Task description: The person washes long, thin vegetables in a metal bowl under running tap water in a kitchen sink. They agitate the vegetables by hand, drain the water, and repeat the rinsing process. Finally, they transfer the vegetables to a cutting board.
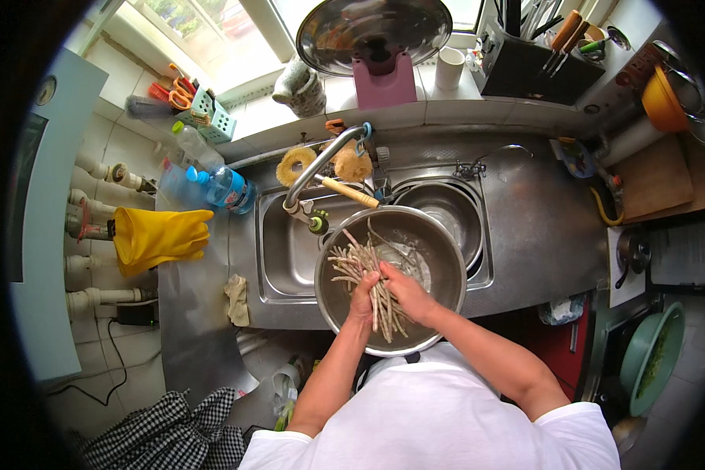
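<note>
A bundle of long, thin, brownish-pink stalks, perhaps long beans (pixel 358 258), is gripped between my left hand (pixel 364 294) and my right hand (pixel 405 291). Both hands are over a large stainless steel bowl (pixel 449 299) that stands at the sink's front edge. More stalks lie in what looks like shallow water on the bowl's floor. Above the left basin (pixel 288 258) hangs the curved faucet (pixel 323 161), its green-tipped nozzle just left of the bowl. A second metal bowl (pixel 473 220) sits in the right basin, partly hidden behind the large one.
Yellow rubber gloves (pixel 161 238) hang at the left near plastic bottles (pixel 229 188). A beige cloth (pixel 237 299) lies on the counter. Sponges (pixel 352 161) and a wooden-handled tool (pixel 349 192) are behind the basins. A metal lid (pixel 376 29) stands by the window; a green basin (pixel 652 358) is at lower right.
</note>
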### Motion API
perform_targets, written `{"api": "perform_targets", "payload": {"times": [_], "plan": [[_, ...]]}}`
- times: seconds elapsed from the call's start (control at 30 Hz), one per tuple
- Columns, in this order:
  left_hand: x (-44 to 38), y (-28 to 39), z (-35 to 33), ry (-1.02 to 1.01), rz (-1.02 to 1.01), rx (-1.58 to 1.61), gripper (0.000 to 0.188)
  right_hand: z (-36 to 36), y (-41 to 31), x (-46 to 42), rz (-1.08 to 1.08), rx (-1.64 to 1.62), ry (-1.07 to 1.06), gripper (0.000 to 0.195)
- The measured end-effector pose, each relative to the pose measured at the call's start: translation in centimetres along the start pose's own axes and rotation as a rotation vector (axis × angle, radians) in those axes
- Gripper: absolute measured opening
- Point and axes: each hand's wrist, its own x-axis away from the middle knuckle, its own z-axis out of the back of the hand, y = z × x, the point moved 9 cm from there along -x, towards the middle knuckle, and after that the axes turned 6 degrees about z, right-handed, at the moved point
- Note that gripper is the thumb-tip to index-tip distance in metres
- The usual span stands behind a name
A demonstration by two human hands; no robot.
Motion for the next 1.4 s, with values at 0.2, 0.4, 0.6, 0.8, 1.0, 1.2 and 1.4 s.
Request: {"api": "perform_targets", "payload": {"times": [0.2,0.4,0.6,0.8,1.0,1.2,1.4], "plan": [[0.6,0.4,-0.6,-0.043,0.014,-0.021,0.045,1.6,-0.3,0.2,0.047,-0.079,0.118,0.043],[1.1,-0.5,-0.9,-0.101,0.039,-0.015,0.050,2.2,0.3,0.5,0.022,-0.149,0.277,0.031],[2.9,0.7,-2.4,-0.048,-0.003,-0.075,0.057,1.8,-2.5,1.0,0.022,-0.153,0.251,0.026],[3.6,1.1,-1.9,-0.175,0.051,-0.092,0.058,5.2,-2.2,-0.6,0.072,0.009,0.389,0.024],[5.1,2.0,-2.0,-0.260,0.019,-0.041,0.056,7.7,3.2,-3.1,-0.256,0.849,0.319,0.084],[6.5,2.9,-1.6,-0.164,-0.042,-0.061,0.061,2.5,4.0,-5.7,-0.054,1.021,0.089,0.101],[6.6,3.2,-3.0,-0.250,-0.016,-0.036,0.068,-1.0,7.7,-7.1,0.085,1.102,-0.044,0.032]]}}
